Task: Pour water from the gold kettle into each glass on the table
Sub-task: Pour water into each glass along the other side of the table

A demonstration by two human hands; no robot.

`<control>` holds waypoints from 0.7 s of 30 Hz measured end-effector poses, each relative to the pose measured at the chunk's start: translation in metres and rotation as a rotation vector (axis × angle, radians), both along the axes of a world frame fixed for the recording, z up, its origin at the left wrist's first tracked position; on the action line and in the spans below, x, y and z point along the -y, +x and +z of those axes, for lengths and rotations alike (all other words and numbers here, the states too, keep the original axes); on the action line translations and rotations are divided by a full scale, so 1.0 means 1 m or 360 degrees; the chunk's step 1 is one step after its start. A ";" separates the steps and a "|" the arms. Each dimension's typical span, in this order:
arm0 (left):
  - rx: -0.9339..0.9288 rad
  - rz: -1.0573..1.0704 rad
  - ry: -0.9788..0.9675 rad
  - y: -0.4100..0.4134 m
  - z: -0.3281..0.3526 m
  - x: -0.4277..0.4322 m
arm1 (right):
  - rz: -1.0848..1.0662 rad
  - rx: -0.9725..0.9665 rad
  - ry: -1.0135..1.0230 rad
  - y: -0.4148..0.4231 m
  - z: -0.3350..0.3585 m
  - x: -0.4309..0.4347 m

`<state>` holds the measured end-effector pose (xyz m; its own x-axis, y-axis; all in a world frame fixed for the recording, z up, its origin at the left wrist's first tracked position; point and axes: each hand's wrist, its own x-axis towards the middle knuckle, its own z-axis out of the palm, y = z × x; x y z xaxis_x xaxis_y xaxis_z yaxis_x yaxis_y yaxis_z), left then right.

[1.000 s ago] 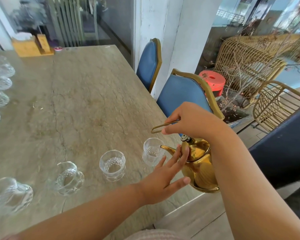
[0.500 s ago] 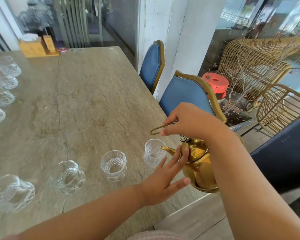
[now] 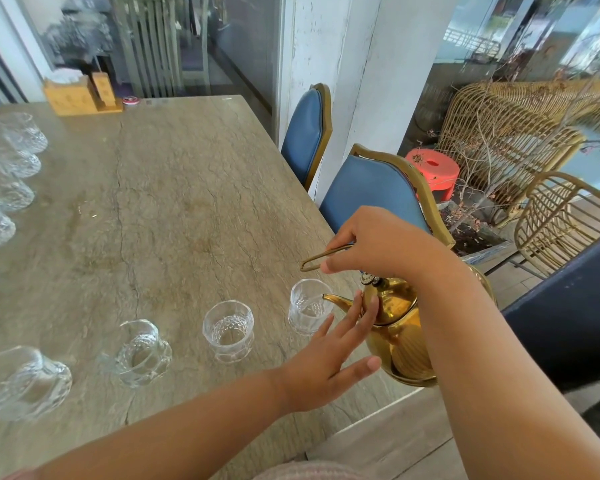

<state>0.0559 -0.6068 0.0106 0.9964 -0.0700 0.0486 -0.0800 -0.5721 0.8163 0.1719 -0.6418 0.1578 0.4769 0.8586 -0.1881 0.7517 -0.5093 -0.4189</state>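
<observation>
A: Where is the kettle?

B: The gold kettle (image 3: 400, 336) hangs at the near right edge of the table (image 3: 174, 209), tilted with its spout toward the nearest glass (image 3: 307, 306). The spout tip sits right at that glass's rim.

A: Who holds it?

B: The right hand (image 3: 378, 242) is above it, fingers curled and pressed together around the thin wire handle (image 3: 321, 259), which sticks out to the left of the fist.

A: And the other hand?

B: The left hand (image 3: 326, 362) lies flat against the kettle's side, fingers (image 3: 355, 315) stretched out and slightly spread, the tips touching the neck just below the lid knob. The thumb points toward the kettle's belly. It grips nothing.

A: The other glasses?

B: A second glass (image 3: 228, 330) stands just left of the first, then a third (image 3: 142, 353) and a fourth (image 3: 23, 381) along the near edge. More glasses (image 3: 11, 168) line the far left side.

A: Is water running?

B: I cannot tell; no stream is clear at the spout.

A: Anything else?

B: A wooden box (image 3: 73, 95) at the far end, and two blue chairs (image 3: 371, 192) beside the table.
</observation>
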 end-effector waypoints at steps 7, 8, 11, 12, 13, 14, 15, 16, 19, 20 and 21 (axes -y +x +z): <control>-0.0005 0.0004 -0.0004 0.000 0.002 0.001 | 0.0016 0.0013 -0.0017 -0.001 0.002 -0.001; -0.0003 0.0006 -0.0006 0.000 0.002 0.001 | 0.0014 0.0012 -0.0012 -0.001 0.002 -0.001; 0.0004 0.0015 -0.0012 0.000 0.003 0.003 | 0.0021 0.0020 -0.0007 -0.001 0.003 -0.001; 0.0001 0.0017 -0.0018 0.000 0.003 0.003 | 0.0028 0.0026 -0.0013 -0.001 0.003 -0.001; 0.0001 0.0017 -0.0024 -0.001 0.003 0.003 | 0.0036 0.0031 -0.0017 -0.001 0.003 -0.001; 0.0003 0.0018 -0.0028 -0.001 0.003 0.003 | 0.0042 0.0033 -0.0017 -0.001 0.003 -0.001; 0.0007 0.0020 -0.0028 -0.001 0.003 0.003 | 0.0047 0.0035 -0.0016 -0.001 0.003 -0.001; 0.0012 0.0023 -0.0029 -0.001 0.003 0.003 | 0.0049 0.0039 -0.0018 -0.001 0.004 -0.002; 0.0033 0.0029 -0.0028 0.000 0.003 0.004 | 0.0051 0.0040 -0.0021 0.000 0.005 -0.002; 0.0038 0.0030 -0.0027 0.000 0.003 0.004 | 0.0056 0.0045 -0.0022 0.000 0.005 -0.002; 0.0040 0.0031 -0.0025 0.001 0.003 0.004 | 0.0059 0.0051 -0.0023 0.000 0.005 -0.002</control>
